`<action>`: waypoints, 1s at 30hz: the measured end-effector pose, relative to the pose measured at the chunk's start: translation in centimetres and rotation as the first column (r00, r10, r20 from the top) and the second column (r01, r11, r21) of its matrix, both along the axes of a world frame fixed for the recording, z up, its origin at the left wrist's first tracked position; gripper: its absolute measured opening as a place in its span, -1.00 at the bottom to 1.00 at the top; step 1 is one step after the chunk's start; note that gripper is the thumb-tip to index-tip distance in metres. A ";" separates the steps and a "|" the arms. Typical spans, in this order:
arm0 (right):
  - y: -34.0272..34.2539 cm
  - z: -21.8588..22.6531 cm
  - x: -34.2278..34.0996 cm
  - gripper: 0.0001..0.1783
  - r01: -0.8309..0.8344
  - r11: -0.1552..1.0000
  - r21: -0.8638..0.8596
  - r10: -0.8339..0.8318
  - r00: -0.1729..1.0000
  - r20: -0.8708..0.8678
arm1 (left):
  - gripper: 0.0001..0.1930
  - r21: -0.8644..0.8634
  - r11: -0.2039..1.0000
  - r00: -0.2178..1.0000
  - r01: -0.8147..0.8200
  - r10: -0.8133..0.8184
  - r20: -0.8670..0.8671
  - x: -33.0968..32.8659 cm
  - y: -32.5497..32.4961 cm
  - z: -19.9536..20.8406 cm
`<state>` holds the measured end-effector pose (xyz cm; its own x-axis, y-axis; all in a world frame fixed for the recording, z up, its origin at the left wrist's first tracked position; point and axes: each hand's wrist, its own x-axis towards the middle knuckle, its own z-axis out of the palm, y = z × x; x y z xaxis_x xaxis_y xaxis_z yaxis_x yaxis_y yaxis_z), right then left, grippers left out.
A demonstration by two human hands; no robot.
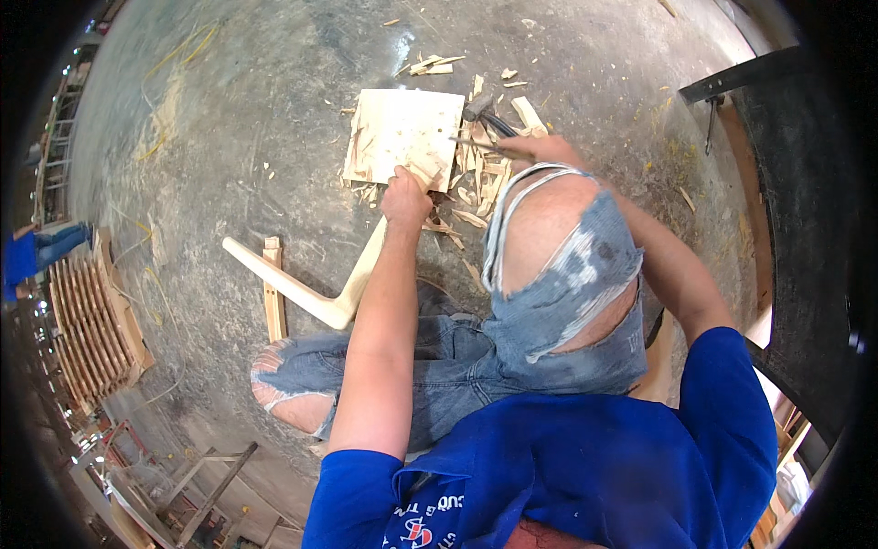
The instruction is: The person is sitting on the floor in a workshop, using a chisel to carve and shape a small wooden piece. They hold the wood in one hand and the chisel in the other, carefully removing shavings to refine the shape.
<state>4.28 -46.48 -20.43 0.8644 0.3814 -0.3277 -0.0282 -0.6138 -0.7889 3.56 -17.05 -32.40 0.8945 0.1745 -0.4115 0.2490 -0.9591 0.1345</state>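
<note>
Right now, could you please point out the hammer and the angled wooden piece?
Hammer (477,108): head view, on its dark head.
Angled wooden piece (341,311): head view, on its bend.

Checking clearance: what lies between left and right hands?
Head view: the end of the bent wood piece, part of the board, loose wood chips, and the thin blade reaching from the right hand.

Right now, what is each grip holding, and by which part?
The left grip holds an angled wooden piece near the end at the board; the right grip holds a thin tool by the end farther from the board.
</note>
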 end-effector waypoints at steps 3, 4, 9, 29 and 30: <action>1.5 -3.1 -2.1 -0.53 0.064 0.995 0.083 -0.057 0.995 -0.083 | -0.34 0.003 0.999 0.992 0.054 -0.054 0.118 -1.1 0.1 -0.7; 1.9 -4.1 -2.6 -0.52 0.084 0.993 0.087 -0.076 0.992 -0.096 | -0.32 0.007 0.998 0.983 0.067 -0.067 0.170 -1.6 0.3 -0.8; 3.3 -5.9 -3.9 -0.53 0.070 0.996 0.060 -0.063 0.992 -0.109 | -0.33 -0.028 1.000 0.993 -0.003 0.007 0.118 -2.9 1.5 -0.9; 5.4 -3.4 -4.7 -0.54 -0.106 0.956 -0.273 0.098 0.994 -0.040 | -0.33 -0.090 0.996 0.952 -0.022 -0.007 -0.305 1.6 3.2 2.7; 5.4 -3.4 -4.6 -0.54 -0.107 0.953 -0.282 0.100 0.994 -0.040 | -0.34 -0.094 0.995 0.954 -0.023 -0.007 -0.300 1.6 3.1 2.8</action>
